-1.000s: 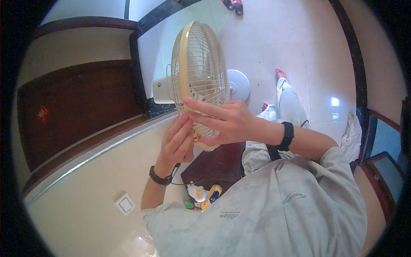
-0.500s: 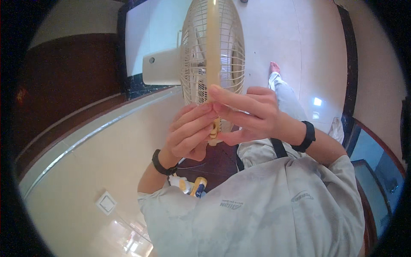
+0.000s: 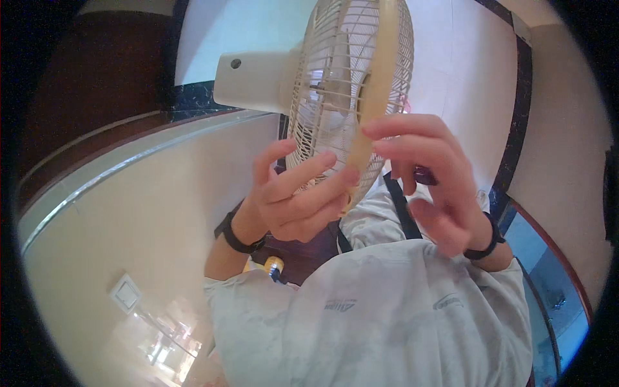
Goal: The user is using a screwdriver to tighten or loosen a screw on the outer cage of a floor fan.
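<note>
We see a loose, pale grey-white fabric shirt [image 3: 374, 329] below and, ahead of it, a cream electric fan [image 3: 351, 71] with a round wire cage and yellowish rim, its motor housing pointing left. Our left hand [image 3: 300, 203] spreads half-curled fingers against the lower cage; we cannot tell whether it grips. Our right hand [image 3: 449, 171] stands loosely open by the rim, thumb parted from fingers. A yellow-and-blue rounded container [image 3: 274, 266] shows below our left wrist.

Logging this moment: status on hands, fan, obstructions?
Left hand at lower fan, grip unclear. Right hand by rim, dark object showing between fingers. No obstruction seen.
</note>
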The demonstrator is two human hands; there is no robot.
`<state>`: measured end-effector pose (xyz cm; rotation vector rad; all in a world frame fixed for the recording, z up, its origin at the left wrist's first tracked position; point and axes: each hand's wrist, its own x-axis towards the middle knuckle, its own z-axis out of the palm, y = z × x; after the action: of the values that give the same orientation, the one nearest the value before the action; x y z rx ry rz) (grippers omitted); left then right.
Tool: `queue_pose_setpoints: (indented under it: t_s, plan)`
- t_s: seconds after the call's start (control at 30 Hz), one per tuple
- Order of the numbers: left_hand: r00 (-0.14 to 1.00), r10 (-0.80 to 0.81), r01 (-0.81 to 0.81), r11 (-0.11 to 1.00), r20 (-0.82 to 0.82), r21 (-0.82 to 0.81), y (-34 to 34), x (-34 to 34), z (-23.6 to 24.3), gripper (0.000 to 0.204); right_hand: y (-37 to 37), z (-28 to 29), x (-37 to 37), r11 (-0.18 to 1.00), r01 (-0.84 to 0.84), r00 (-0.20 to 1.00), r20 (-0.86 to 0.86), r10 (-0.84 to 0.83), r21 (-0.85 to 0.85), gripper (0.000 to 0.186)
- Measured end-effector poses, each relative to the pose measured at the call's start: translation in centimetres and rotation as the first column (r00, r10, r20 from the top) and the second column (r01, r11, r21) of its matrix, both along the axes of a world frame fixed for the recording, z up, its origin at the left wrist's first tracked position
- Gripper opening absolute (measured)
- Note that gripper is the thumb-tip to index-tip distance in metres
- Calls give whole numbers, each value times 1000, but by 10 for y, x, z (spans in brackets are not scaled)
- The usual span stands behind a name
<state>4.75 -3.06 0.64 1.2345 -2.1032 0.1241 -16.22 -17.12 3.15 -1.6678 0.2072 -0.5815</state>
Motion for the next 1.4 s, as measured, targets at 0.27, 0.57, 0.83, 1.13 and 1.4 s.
queue_pose_setpoints:
  t_s: [0.27, 0.57, 0.83, 1.13, 1.4]
  plan:
    - [998, 27, -25, 999, -63, 37, 5, -1, -1, 17, 7, -11, -13, 794, -21, 992, 109, -57, 607, 44]
    - [992, 63, -61, 998, -107, 19, 8, -9, -12, 14, -19, -12, -43, 962, 150, 975, 127, -182, 228, 54]
    - [988, 89, -83, 995, -123, 49, 13, -15, -15, 9, -55, -2, -62, 716, -427, 903, 303, 305, 552, 36]
    - [983, 86, -93, 995, -162, -37, 5, -14, -16, 5, -33, -11, -37, 709, -207, 935, 350, -59, 674, 33]
    - [983, 54, -67, 996, -177, -65, 4, -13, -17, 8, -37, -20, -12, 965, -21, 942, 328, -67, 260, 46]
